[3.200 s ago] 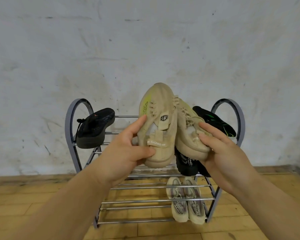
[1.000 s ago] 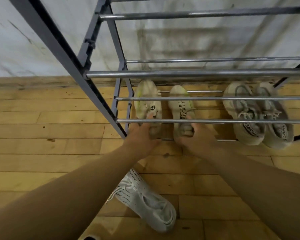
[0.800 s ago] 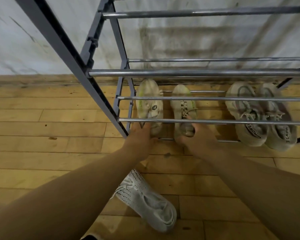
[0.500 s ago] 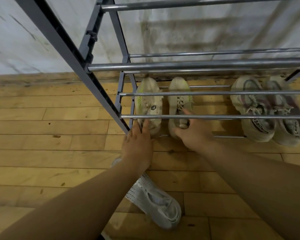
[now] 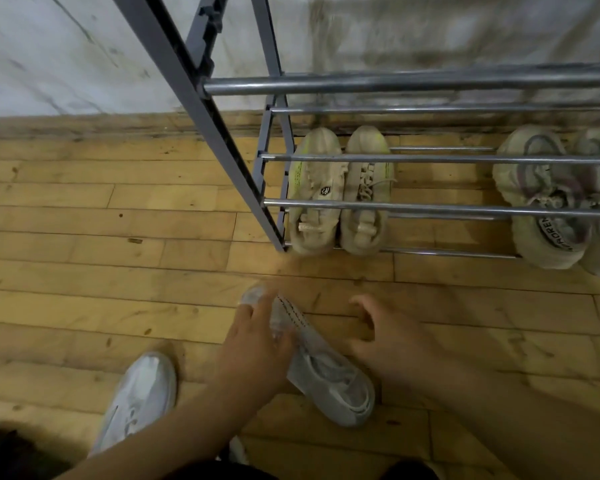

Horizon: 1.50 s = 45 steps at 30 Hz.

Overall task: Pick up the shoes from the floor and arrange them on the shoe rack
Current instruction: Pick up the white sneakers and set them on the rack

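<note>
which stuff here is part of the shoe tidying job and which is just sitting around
Part of the job:
- white mesh sneaker on the floor, under the left hand
- second white sneaker, lower left
- grey metal shoe rack
- right hand, open beside it

Already placed:
- beige pair with yellow accents
- beige-grey pair

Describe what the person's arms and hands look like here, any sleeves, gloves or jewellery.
Both arms are bare along all that shows, with no sleeve in view. The left hand and the right hand wear no gloves, and no ring, watch or bracelet shows on either wrist or on the fingers. The hands are motion-blurred, so fine marks cannot be told.
</note>
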Each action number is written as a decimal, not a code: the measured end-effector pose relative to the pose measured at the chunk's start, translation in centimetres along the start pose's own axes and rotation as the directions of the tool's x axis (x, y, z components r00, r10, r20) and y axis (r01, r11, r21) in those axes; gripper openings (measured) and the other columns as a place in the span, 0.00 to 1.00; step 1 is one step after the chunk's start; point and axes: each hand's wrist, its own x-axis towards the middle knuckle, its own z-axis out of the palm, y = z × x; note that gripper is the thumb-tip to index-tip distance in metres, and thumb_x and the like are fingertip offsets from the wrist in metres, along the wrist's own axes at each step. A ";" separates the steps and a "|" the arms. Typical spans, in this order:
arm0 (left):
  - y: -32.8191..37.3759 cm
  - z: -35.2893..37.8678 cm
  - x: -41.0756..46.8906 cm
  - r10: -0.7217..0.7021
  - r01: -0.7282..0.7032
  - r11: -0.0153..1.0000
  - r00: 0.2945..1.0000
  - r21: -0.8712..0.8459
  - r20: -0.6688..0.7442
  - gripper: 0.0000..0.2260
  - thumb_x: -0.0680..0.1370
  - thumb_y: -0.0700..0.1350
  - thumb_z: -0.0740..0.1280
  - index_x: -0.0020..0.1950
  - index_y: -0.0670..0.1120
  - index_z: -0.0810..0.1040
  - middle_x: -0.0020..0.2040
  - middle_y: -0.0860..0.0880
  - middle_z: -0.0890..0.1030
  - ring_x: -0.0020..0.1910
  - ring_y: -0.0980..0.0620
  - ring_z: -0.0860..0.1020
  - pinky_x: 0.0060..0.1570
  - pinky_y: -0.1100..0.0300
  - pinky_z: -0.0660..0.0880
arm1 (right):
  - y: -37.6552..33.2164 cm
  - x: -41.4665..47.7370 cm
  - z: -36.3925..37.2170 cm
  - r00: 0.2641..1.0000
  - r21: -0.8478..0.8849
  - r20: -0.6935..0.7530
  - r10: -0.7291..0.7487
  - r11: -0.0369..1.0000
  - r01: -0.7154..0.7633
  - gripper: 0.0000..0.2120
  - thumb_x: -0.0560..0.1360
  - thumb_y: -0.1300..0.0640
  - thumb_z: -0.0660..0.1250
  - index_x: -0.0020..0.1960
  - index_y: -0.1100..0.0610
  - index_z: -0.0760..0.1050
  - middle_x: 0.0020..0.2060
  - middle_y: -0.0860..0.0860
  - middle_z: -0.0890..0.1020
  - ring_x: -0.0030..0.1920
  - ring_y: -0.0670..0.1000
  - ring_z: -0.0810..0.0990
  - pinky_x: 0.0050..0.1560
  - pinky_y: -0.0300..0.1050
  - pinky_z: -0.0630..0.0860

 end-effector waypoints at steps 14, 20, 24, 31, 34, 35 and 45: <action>-3.9 -1.6 -5.1 -0.130 0.221 0.650 0.975 -0.727 0.180 0.29 0.76 0.41 0.71 0.68 0.68 0.67 0.62 0.53 0.78 0.58 0.53 0.81 0.56 0.51 0.82 | -5.9 -0.6 3.8 0.969 0.365 0.225 -0.102 0.931 0.013 0.29 0.80 0.54 0.69 0.62 0.19 0.65 0.71 0.44 0.75 0.63 0.48 0.80 0.64 0.51 0.79; -6.1 -7.6 -9.0 -0.245 0.108 0.279 0.969 -0.954 0.038 0.26 0.77 0.36 0.71 0.70 0.57 0.75 0.65 0.46 0.78 0.57 0.44 0.84 0.55 0.43 0.82 | -16.3 -2.8 3.9 0.958 0.286 0.215 -0.191 0.950 0.125 0.31 0.79 0.56 0.71 0.68 0.24 0.65 0.55 0.46 0.84 0.55 0.50 0.84 0.58 0.55 0.82; -7.9 -14.0 -13.5 -0.318 -0.063 0.057 0.945 -0.996 -0.078 0.23 0.79 0.33 0.69 0.71 0.51 0.75 0.67 0.40 0.78 0.59 0.40 0.82 0.59 0.40 0.80 | -26.2 -5.6 3.9 0.917 0.262 0.298 -0.265 0.947 0.189 0.31 0.78 0.62 0.70 0.74 0.35 0.69 0.59 0.52 0.84 0.55 0.53 0.85 0.51 0.50 0.84; -10.1 -22.3 -24.8 -0.428 -0.425 -0.164 0.844 -0.890 -0.324 0.25 0.74 0.38 0.71 0.71 0.47 0.76 0.65 0.40 0.81 0.57 0.41 0.82 0.57 0.42 0.78 | -42.9 -17.5 5.4 0.828 -0.041 0.419 -0.371 0.904 0.426 0.30 0.78 0.59 0.71 0.75 0.40 0.69 0.59 0.50 0.82 0.56 0.52 0.83 0.54 0.48 0.83; -11.6 -22.8 -28.7 -0.522 -0.499 -0.237 0.789 -0.833 -0.324 0.23 0.76 0.36 0.70 0.71 0.45 0.74 0.62 0.40 0.83 0.60 0.38 0.82 0.62 0.39 0.75 | -44.7 -22.3 8.9 0.797 -0.046 0.438 -0.417 0.874 0.483 0.31 0.79 0.61 0.70 0.77 0.41 0.67 0.60 0.49 0.81 0.56 0.51 0.82 0.54 0.47 0.82; -12.2 -22.5 -29.9 -0.560 -0.509 -0.268 0.773 -0.818 -0.297 0.23 0.76 0.37 0.70 0.71 0.44 0.74 0.62 0.40 0.83 0.61 0.37 0.82 0.63 0.38 0.75 | -44.2 -23.4 10.5 0.798 -0.041 0.443 -0.408 0.880 0.473 0.31 0.79 0.61 0.69 0.77 0.42 0.67 0.61 0.49 0.81 0.57 0.51 0.82 0.55 0.48 0.82; -16.1 -18.1 -37.8 -0.573 -0.408 -0.173 0.782 -0.896 -0.245 0.16 0.79 0.35 0.67 0.65 0.47 0.78 0.61 0.39 0.83 0.55 0.37 0.83 0.56 0.37 0.77 | -37.9 -26.8 17.6 0.824 0.132 0.430 -0.369 0.929 0.346 0.31 0.78 0.69 0.67 0.74 0.43 0.71 0.58 0.55 0.83 0.54 0.55 0.85 0.54 0.54 0.84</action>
